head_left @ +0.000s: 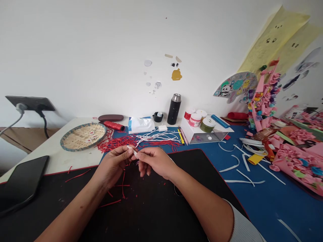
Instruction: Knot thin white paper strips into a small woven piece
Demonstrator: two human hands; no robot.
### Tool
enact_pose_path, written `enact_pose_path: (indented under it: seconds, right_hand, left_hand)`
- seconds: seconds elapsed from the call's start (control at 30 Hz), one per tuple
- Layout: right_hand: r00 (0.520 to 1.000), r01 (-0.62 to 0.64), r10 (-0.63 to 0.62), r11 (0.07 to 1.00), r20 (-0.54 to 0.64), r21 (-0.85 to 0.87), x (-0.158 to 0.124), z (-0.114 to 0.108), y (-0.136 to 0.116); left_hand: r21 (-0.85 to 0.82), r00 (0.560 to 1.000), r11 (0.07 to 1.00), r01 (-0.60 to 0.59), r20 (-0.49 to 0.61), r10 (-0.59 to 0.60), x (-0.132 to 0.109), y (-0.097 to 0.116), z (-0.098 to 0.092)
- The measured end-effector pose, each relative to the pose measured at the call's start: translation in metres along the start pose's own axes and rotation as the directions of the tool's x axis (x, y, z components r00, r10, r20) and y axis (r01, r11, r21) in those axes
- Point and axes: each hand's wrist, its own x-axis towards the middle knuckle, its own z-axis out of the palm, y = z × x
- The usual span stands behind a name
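Just hands (114,164) (155,162), blue mat (262,201), white wall (101,43).

"What are the hands doing?"

"The left hand (113,164) and right hand (155,162) are meeting in front of the body, their fingertips (129,151) pinching close together."

"And the wrists?"

"Both are bending gently, with the palms turning down and inward."

"The arms?"

"The bare left forearm (73,211) is slanting in from the lower left, the right forearm (202,205) from the lower right."

"Any other fingers?"

"The right hand's are curling downward."
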Motion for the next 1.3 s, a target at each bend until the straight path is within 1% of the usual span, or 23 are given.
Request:
enact_pose_path:
  seconds: [0.1, 0.27, 0.4, 0.5, 0.6, 0.73, 0.87, 1.0, 1.07, 1.17, 1.3]
  right_hand:
    - [0.999, 0.007, -0.007, 1.0, 0.031, 0.0, 0.0, 0.0, 0.001]
    - [0.998, 0.005, -0.006, 1.0, 0.059, 0.013, 0.001, 0.0, 0.004]
    - [0.997, -0.009, 0.008, 1.0, 0.071, 0.023, 0.002, -0.001, 0.006]
    - [0.997, -0.009, 0.007, 0.999, 0.072, 0.03, 0.002, -0.001, 0.006]
    - [0.999, -0.009, 0.009, 1.0, 0.045, 0.017, 0.002, 0.001, 0.006]
    - [0.999, 0.02, -0.023, 0.996, -0.033, -0.086, 0.003, 0.004, 0.007]
    - [0.992, 0.062, -0.084, 0.972, -0.09, -0.225, 0.002, 0.005, 0.008]
    - [0.979, 0.097, -0.164, 0.9, -0.122, -0.426, -0.002, 0.004, 0.007]
    - [0.973, 0.096, -0.186, 0.863, -0.136, -0.496, -0.003, 0.004, 0.006]
    - [0.971, 0.092, -0.193, 0.848, -0.143, -0.522, -0.003, 0.004, 0.006]
    - [0.981, 0.091, -0.159, 0.877, -0.107, -0.471, -0.001, 0.004, 0.011]
  left_hand:
    - [0.006, 1.0, 1.0, 0.003, 0.009, -0.003, -0.001, 0.001, 0.0]
    - [0.006, 0.999, 1.0, -0.029, 0.035, 0.028, -0.001, 0.001, 0.001]
    - [0.023, 0.999, 0.999, -0.047, 0.028, 0.046, 0.0, 0.0, 0.0]
    - [0.045, 0.997, 0.996, -0.073, 0.028, 0.072, 0.001, -0.001, -0.001]
    - [0.061, 0.994, 0.992, -0.113, 0.01, 0.112, 0.001, -0.001, -0.002]
    - [0.118, 0.988, 0.981, -0.153, -0.01, 0.156, 0.002, -0.003, -0.001]
    - [0.161, 0.989, 0.976, -0.147, 0.002, 0.148, 0.001, -0.005, 0.001]
    - [0.114, 0.993, 0.987, -0.113, -0.003, 0.114, 0.001, -0.006, 0.002]
    - [0.09, 0.996, 0.992, -0.093, -0.006, 0.094, 0.001, -0.006, 0.002]
    - [0.086, 0.996, 0.992, -0.089, -0.015, 0.09, 0.001, -0.006, 0.001]
    - [0.099, 0.995, 0.99, -0.1, 0.015, 0.099, 0.001, -0.006, 0.0]
